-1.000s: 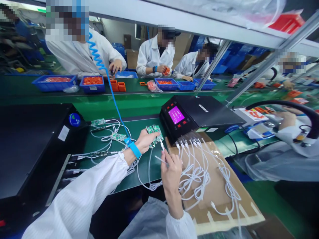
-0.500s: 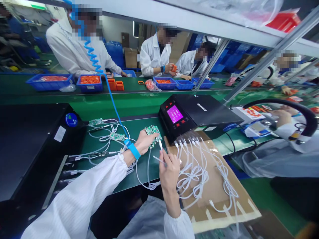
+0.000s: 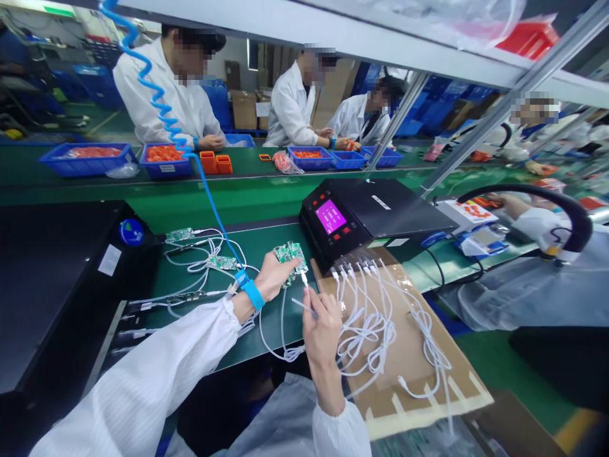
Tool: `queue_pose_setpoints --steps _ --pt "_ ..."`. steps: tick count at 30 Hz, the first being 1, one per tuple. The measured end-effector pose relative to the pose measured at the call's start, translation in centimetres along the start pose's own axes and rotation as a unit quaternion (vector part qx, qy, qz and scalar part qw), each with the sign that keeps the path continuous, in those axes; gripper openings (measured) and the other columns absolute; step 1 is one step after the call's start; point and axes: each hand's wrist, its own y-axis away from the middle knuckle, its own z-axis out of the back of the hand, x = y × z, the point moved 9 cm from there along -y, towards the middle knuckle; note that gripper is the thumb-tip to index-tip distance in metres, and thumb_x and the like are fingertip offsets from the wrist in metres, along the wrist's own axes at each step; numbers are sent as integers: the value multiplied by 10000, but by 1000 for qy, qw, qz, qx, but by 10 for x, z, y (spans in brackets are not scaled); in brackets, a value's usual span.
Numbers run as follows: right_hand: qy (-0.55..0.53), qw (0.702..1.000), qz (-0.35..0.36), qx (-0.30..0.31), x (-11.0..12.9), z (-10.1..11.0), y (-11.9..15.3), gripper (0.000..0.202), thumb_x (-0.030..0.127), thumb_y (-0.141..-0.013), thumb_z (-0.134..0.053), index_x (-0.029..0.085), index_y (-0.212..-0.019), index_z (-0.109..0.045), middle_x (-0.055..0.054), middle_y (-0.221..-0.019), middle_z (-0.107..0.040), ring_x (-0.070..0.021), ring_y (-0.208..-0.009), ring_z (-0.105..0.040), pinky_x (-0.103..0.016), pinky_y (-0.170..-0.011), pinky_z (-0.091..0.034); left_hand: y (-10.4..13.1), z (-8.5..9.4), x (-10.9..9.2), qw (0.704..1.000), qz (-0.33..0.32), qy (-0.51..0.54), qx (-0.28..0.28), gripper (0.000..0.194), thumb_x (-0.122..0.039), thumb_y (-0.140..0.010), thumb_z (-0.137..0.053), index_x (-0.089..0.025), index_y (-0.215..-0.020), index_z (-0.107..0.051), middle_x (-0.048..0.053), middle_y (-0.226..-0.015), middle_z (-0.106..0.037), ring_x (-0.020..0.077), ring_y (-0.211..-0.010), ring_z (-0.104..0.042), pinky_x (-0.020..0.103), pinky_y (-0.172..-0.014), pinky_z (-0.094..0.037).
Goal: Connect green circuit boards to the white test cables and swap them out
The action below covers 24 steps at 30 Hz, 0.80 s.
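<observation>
Green circuit boards [image 3: 289,254] sit side by side in my left hand [image 3: 272,277], thumb on top and fingers beneath. A blue strap with a coiled blue cord circles that wrist. My right hand [image 3: 321,320] pinches the white plug of a USB cable [image 3: 304,277] at the lower edge of the boards; whether it is fully seated I cannot tell. A thin pale strip juts from between the right-hand fingers. More circuit boards [image 3: 222,262] with white cables attached lie on the green table, left of my left hand.
A black tester with a lit purple screen [image 3: 330,217] stands right of the boards. White cables [image 3: 366,339] run from it over a taped cardboard sheet [image 3: 413,406]. Another black box [image 3: 57,254] is at left. Blue bins [image 3: 166,166] and co-workers are across the line.
The view has shifted slightly. Both my hands keep the same hold on the boards and plug. Across the line, the co-worker at left has moved and now leans over the bench.
</observation>
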Motion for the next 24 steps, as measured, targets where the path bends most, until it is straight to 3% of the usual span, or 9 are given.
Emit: queue_pose_setpoints --steps 12,19,24 --pt "2 1000 -13 -5 -5 4 -2 331 302 -1080 -441 175 -961 -723 -22 -727 -585 -167 -703 -486 -312 -697 -362 1 -5 7 1000 -23 -15 8 113 -164 -720 -806 -120 -797 -736 62 -801 -750 167 -706 -661 269 -688 -512" --pt "-24 999 -23 16 -7 -4 -4 328 309 -1072 -467 181 -924 -729 -22 -733 -613 -165 -712 -536 -310 -706 -364 5 -9 -8 998 -49 -38 33 132 -174 -740 -807 -127 -840 -736 54 -820 -747 155 -718 -653 255 -707 -513" --pt "-55 997 -46 1 -11 -5 -5 279 319 -1059 -505 148 -987 -713 -23 -755 -637 -160 -699 -554 -308 -716 -378 12 -17 -17 992 -75 -87 59 134 -262 -810 -775 -167 -843 -686 -16 -662 -646 98 -515 -495 216 -501 -398"
